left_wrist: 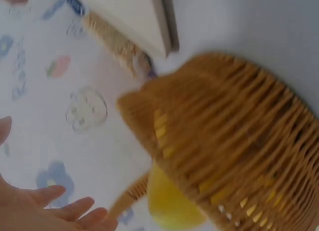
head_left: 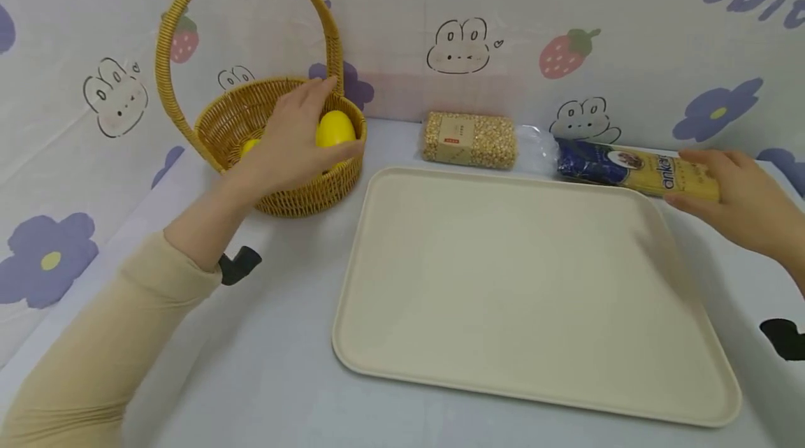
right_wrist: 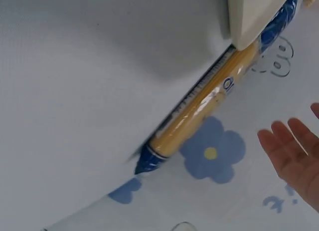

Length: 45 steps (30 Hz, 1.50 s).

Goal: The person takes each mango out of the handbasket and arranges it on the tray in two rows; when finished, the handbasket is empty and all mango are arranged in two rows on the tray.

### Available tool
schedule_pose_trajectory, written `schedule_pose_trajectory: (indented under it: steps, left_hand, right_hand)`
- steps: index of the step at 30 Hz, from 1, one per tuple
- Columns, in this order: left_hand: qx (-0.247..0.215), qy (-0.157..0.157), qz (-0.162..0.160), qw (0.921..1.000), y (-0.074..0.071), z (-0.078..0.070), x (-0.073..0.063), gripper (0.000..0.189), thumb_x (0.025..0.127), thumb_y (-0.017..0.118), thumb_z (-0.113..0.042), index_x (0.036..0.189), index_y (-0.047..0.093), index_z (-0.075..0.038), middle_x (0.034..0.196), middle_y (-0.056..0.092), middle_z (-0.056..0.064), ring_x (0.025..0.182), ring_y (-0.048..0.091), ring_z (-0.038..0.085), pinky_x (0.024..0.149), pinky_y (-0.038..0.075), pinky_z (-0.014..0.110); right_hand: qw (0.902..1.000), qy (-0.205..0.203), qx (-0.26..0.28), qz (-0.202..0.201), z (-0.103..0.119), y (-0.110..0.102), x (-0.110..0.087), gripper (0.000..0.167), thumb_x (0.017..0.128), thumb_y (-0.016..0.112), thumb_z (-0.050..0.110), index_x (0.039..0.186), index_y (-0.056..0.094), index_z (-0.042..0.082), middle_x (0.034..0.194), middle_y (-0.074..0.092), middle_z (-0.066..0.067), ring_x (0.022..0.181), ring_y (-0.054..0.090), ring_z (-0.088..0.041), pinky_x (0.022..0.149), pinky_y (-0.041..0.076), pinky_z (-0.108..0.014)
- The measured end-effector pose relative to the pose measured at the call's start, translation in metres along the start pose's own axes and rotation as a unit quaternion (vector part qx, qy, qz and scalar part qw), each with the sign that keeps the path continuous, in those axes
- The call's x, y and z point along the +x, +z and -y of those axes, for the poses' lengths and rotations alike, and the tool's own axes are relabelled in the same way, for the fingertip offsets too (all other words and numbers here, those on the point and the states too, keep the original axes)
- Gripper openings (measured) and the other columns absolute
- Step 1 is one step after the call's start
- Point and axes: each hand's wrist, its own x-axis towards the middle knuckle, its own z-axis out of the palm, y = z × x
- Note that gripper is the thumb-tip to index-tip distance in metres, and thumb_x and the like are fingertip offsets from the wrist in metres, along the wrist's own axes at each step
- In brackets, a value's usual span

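My left hand (head_left: 292, 144) hovers over the wicker basket (head_left: 308, 198), its fingers extended and thumb apart. Beside the thumb, inside the basket, shows a smooth yellow lemon-like fruit (head_left: 336, 128); more yellow peeks out behind the hand. In the left wrist view the fingers (left_wrist: 75, 211) are spread apart from the fruit (left_wrist: 172, 203), with nothing in them. On the far right, my right hand (head_left: 755, 203) overlaps the end of a pack of spaghetti (head_left: 682, 179) in the head view. The right wrist view shows that hand's fingers (right_wrist: 281, 141) extended and apart from the pack (right_wrist: 199, 104).
A large beige tray (head_left: 516, 294) takes up the middle of the table. Behind it, along the printed backdrop (head_left: 390, 35), lies a clear bag of yellowish kernels (head_left: 493, 142), left of the spaghetti. The basket's tall handle (head_left: 165, 56) arches upward.
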Motion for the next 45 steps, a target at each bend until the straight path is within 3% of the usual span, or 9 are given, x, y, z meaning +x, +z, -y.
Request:
schedule_pose_trajectory:
  steps: [8, 12, 17, 22, 27, 31, 35, 40, 45]
  left_hand:
    - [-0.132, -0.101, 0.027, 0.9857, -0.034, 0.036, 0.015, 0.086, 0.093, 0.052, -0.063, 0.159, 0.013, -0.024, 0.167, 0.017, 0.005, 0.154, 0.020, 0.033, 0.124, 0.020, 0.060]
    - [-0.169, -0.124, 0.043, 0.9768, -0.041, 0.052, 0.021, 0.085, 0.093, 0.050, -0.064, 0.158, 0.017, -0.020, 0.165, 0.024, 0.009, 0.151, 0.027, 0.034, 0.123, 0.025, 0.058]
    - [-0.177, -0.143, 0.065, 0.9716, -0.046, 0.063, 0.027, 0.087, 0.091, 0.050, -0.069, 0.156, 0.023, -0.017, 0.161, 0.030, 0.010, 0.146, 0.032, 0.033, 0.121, 0.029, 0.057]
    - [-0.198, -0.177, 0.104, 0.9585, -0.048, 0.071, 0.032, 0.082, 0.091, 0.051, -0.069, 0.151, 0.033, -0.017, 0.154, 0.037, 0.009, 0.134, 0.039, 0.029, 0.118, 0.034, 0.051]
    - [-0.230, -0.204, 0.144, 0.9406, -0.049, 0.077, 0.037, 0.077, 0.091, 0.054, -0.064, 0.149, 0.037, -0.016, 0.154, 0.037, 0.007, 0.137, 0.037, 0.025, 0.118, 0.039, 0.043]
    - [-0.249, -0.226, 0.153, 0.9292, -0.047, 0.081, 0.040, 0.073, 0.091, 0.059, -0.060, 0.146, 0.041, -0.015, 0.147, 0.040, 0.004, 0.130, 0.037, 0.022, 0.115, 0.043, 0.039]
    - [-0.269, -0.231, 0.176, 0.9184, -0.045, 0.085, 0.041, 0.073, 0.092, 0.063, -0.050, 0.151, 0.037, -0.016, 0.162, 0.024, 0.007, 0.146, 0.027, 0.030, 0.122, 0.035, 0.046]
    - [-0.278, -0.231, 0.189, 0.9129, -0.042, 0.089, 0.040, 0.073, 0.092, 0.070, -0.037, 0.153, 0.034, -0.019, 0.168, 0.012, 0.006, 0.152, 0.017, 0.036, 0.122, 0.034, 0.047]
    - [-0.278, -0.237, 0.194, 0.9105, -0.040, 0.088, 0.043, 0.071, 0.092, 0.070, -0.034, 0.152, 0.036, -0.020, 0.166, 0.018, 0.005, 0.152, 0.021, 0.034, 0.122, 0.034, 0.050]
  right_hand:
    - [0.9901, 0.051, 0.074, 0.108, -0.033, 0.003, 0.010, 0.079, 0.098, 0.057, 0.044, 0.145, 0.029, -0.012, 0.137, 0.036, -0.041, 0.117, 0.045, -0.060, 0.079, 0.059, -0.053]
    - [0.9803, 0.059, 0.116, 0.149, -0.044, 0.007, 0.012, 0.075, 0.099, 0.057, 0.042, 0.146, 0.028, -0.009, 0.135, 0.037, -0.039, 0.114, 0.051, -0.056, 0.074, 0.062, -0.040]
    - [0.9677, 0.059, 0.143, 0.199, -0.054, 0.014, 0.015, 0.074, 0.099, 0.058, 0.038, 0.145, 0.025, -0.010, 0.133, 0.040, -0.038, 0.104, 0.059, -0.035, 0.081, 0.062, -0.047]
    - [0.9543, 0.055, 0.167, 0.242, -0.058, 0.022, 0.016, 0.072, 0.098, 0.060, 0.034, 0.145, 0.027, -0.009, 0.134, 0.043, -0.035, 0.097, 0.062, -0.012, 0.084, 0.061, -0.048]
    - [0.9453, 0.056, 0.184, 0.263, -0.059, 0.027, 0.016, 0.076, 0.097, 0.062, 0.032, 0.148, 0.023, -0.007, 0.132, 0.047, -0.031, 0.091, 0.062, -0.001, 0.085, 0.062, -0.043]
    - [0.9436, 0.056, 0.181, 0.272, -0.059, 0.028, 0.017, 0.077, 0.096, 0.063, 0.032, 0.149, 0.021, -0.006, 0.131, 0.049, -0.029, 0.092, 0.062, -0.004, 0.084, 0.062, -0.042]
    - [0.9444, 0.053, 0.172, 0.275, -0.059, 0.029, 0.016, 0.079, 0.095, 0.063, 0.033, 0.149, 0.019, -0.005, 0.132, 0.047, -0.030, 0.096, 0.063, -0.011, 0.085, 0.061, -0.042]
    - [0.9426, 0.054, 0.171, 0.282, -0.060, 0.032, 0.016, 0.082, 0.094, 0.065, 0.033, 0.149, 0.018, -0.005, 0.134, 0.046, -0.032, 0.097, 0.064, -0.014, 0.086, 0.061, -0.043]
    - [0.9407, 0.054, 0.175, 0.286, -0.061, 0.033, 0.016, 0.084, 0.093, 0.066, 0.031, 0.150, 0.016, -0.004, 0.131, 0.048, -0.029, 0.093, 0.064, -0.011, 0.085, 0.061, -0.042]
